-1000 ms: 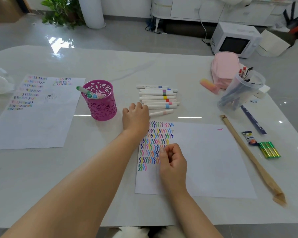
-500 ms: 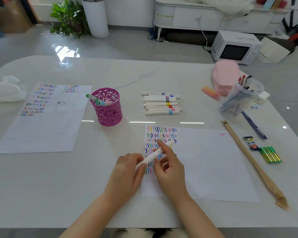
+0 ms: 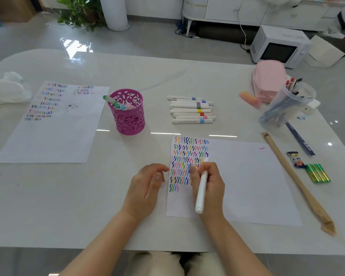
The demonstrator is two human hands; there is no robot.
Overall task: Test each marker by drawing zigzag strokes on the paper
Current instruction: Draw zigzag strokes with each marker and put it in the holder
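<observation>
Your right hand [image 3: 207, 186] grips a white marker [image 3: 201, 193] over the paper [image 3: 247, 186]; your left hand [image 3: 145, 188] hovers beside it, loosely curled, holding nothing.

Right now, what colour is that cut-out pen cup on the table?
Magenta pink; the pen cup shows best in the head view.

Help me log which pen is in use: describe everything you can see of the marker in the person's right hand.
The marker is a slim white barrel, plastic by its look, held in the right hand in a writing grip. Its rounded back end points toward the person; the tip end is hidden behind the fingers, so tip colour and cap state cannot be told. No colour band shows on the visible barrel. It slants over the zigzag-covered left part of the paper. Only the right hand touches it; the left hand is apart.
</observation>
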